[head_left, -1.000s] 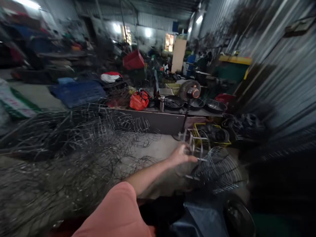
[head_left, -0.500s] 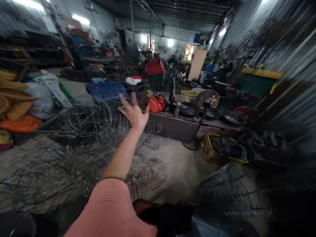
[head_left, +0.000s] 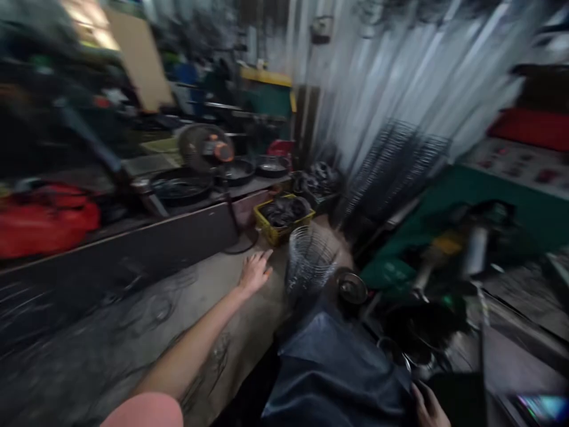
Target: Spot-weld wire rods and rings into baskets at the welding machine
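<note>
My left hand (head_left: pixel 255 273) reaches out low over the concrete floor, fingers stretched and apart, holding nothing. It is a short way left of an upright stack of wire fan guards (head_left: pixel 309 261). My right hand (head_left: pixel 427 408) shows only partly at the bottom edge beside my dark trouser leg (head_left: pixel 338 367); its fingers rest against a dark object that I cannot make out. The view is smeared by motion.
A yellow crate (head_left: pixel 281 216) of dark parts stands on the floor beyond the stack. A low dark bench (head_left: pixel 133 237) carries round pans, a small fan (head_left: pixel 205 148) and a red bag (head_left: pixel 44 219). A green machine (head_left: pixel 444 237) and leaning wire grids (head_left: pixel 391 166) fill the right side.
My view has swung to the right. My left hand, raised and spread over the wire heap half a second ago, has come down and reached toward the stack of wire guards.
</note>
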`<move>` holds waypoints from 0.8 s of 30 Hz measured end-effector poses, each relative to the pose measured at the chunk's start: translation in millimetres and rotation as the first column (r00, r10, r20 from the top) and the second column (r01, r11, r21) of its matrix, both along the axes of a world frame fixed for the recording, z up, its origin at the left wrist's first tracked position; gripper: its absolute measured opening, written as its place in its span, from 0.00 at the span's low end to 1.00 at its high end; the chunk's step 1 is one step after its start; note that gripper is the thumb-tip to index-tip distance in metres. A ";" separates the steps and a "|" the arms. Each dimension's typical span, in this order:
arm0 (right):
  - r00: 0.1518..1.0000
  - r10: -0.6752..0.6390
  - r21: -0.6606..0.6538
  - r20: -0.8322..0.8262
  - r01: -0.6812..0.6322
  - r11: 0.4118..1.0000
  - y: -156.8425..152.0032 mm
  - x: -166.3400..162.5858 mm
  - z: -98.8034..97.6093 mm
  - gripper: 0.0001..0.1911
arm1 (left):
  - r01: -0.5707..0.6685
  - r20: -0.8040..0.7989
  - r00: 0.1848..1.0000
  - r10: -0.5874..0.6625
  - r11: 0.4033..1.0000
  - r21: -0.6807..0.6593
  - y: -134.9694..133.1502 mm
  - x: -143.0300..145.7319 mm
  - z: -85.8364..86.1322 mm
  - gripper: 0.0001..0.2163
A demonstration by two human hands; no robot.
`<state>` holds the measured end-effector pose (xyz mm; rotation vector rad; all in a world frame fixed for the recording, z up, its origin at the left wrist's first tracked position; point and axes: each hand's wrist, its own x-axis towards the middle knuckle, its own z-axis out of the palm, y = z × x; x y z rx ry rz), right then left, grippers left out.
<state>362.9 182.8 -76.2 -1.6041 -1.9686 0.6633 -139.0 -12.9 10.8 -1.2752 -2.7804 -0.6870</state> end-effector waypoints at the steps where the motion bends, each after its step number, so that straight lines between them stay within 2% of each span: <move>1: 0.999 -0.044 -0.026 -0.026 0.044 0.999 -4.5 4.3 -6.7 0.20 | 0.098 0.024 0.995 -0.097 0.995 -0.029 28.1 8.5 -9.3 0.24; 4: 0.994 -0.075 -0.045 -0.080 0.072 0.996 -11.6 4.0 -17.7 0.23 | 0.280 0.067 0.959 -0.276 0.958 -0.060 105.8 37.0 -33.7 0.25; 7: 0.992 -0.061 -0.030 -0.106 0.058 0.998 -13.3 0.5 -18.5 0.21 | 0.328 0.106 0.942 -0.320 0.942 -0.067 164.0 57.6 -51.5 0.22; 10: 0.988 -0.058 -0.029 -0.142 0.054 0.998 -11.2 1.6 -16.6 0.21 | 0.314 0.138 0.942 -0.306 0.948 -0.044 196.9 62.0 -59.0 0.11; 12: 0.987 -0.061 -0.035 -0.151 0.056 0.998 -8.1 2.4 -15.6 0.21 | 0.302 0.133 0.944 -0.301 0.953 0.015 206.6 56.4 -55.4 0.07; 15: 0.988 -0.061 -0.051 -0.145 0.054 0.997 -3.7 0.4 -15.1 0.21 | 0.275 0.094 0.952 -0.291 0.949 0.152 207.4 39.6 -33.3 0.09; 19: 0.984 -0.054 -0.102 -0.169 0.037 0.994 -2.1 -7.7 -12.1 0.21 | 0.261 0.054 0.953 -0.298 0.898 0.353 184.0 23.7 23.9 0.12; 20: 0.981 -0.062 -0.122 -0.183 0.040 0.992 -2.4 -10.9 -9.0 0.21 | 0.273 0.058 0.943 -0.327 0.863 0.426 174.3 25.2 40.0 0.11; 22: 0.966 -0.097 -0.165 -0.240 0.058 0.985 -3.2 -19.5 3.0 0.22 | 0.262 0.129 0.891 -0.435 0.725 0.636 153.5 36.6 69.7 0.10; 24: 0.925 -0.162 -0.168 -0.343 0.109 0.980 -5.2 -31.2 24.2 0.24 | 0.163 0.265 0.795 -0.546 0.613 0.773 135.4 57.7 92.2 0.08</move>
